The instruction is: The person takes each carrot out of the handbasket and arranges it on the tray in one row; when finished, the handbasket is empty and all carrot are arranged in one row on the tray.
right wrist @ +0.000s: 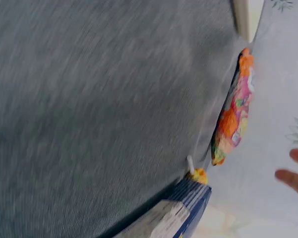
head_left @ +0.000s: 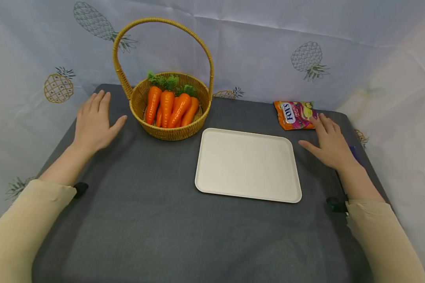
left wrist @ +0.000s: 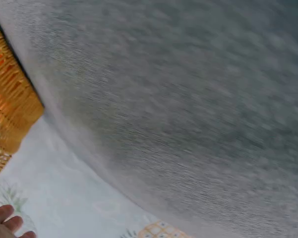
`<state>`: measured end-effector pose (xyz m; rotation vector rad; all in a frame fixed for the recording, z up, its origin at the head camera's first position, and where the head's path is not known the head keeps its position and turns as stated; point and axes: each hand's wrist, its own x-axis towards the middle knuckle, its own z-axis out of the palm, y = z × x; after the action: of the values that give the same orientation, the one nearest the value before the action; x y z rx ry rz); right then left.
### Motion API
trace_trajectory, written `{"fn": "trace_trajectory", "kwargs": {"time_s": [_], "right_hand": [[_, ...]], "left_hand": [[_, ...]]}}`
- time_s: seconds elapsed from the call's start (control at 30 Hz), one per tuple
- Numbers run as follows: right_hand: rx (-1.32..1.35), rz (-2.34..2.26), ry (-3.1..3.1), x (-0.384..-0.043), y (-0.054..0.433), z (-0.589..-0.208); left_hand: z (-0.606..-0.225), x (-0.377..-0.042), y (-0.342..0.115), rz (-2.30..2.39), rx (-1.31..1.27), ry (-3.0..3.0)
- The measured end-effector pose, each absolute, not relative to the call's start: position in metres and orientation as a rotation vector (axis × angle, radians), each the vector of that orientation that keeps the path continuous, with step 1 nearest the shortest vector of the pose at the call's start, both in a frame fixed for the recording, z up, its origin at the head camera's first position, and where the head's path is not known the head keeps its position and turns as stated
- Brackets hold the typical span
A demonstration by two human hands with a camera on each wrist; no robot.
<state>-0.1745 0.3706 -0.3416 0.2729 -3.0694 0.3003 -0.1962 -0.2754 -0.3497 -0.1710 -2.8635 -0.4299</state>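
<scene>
Nearest us, two pale sleeves (head_left: pixel 28 224) reach in over a dark grey tabletop (head_left: pixel 184 236); a small black device (head_left: pixel 80 190) shows at the left wrist, another (head_left: pixel 335 204) at the right; past them we see a cream tray (head_left: pixel 248 165), lying flat near the middle; beside the right forearm sits a blue and whitish boxlike object (right wrist: pixel 191 206), mostly hidden in the head view.

The right hand (head_left: pixel 328 142) is wide, thumb spread from straight fingers, and holds nothing; from above, its fingertips overlap the edge of a Fox's packet (head_left: pixel 294 115), yet the right wrist view shows us a gap between them; the left hand (head_left: pixel 93 124) is likewise wide, holding nothing, its thumb pointing towards a woven basket (head_left: pixel 170 134), just apart from it.

Farther back, the basket stands upright left of the tray, its handle arched high; orange carrots (head_left: pixel 167 106) with green tops lean together inside; the packet lies towards the far right edge; behind everything we see a white cloth (head_left: pixel 255 23) printed with pineapples.
</scene>
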Motion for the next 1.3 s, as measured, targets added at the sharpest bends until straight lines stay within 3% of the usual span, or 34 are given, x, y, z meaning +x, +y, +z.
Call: {"fn": "trace_trajectory", "kwargs": {"time_s": [0.5, 1.3], "right_hand": [[0.333, 0.673, -2.961, -0.188, 0.346, -0.345], [0.123, 1.026, -3.203, -0.2, 0.35, -0.359]], "left_hand": [[-0.333, -0.199, -0.23, -0.643, -0.338, -2.391], [-0.307, -0.225, -0.154, -1.241, -0.281, -2.775]]}}
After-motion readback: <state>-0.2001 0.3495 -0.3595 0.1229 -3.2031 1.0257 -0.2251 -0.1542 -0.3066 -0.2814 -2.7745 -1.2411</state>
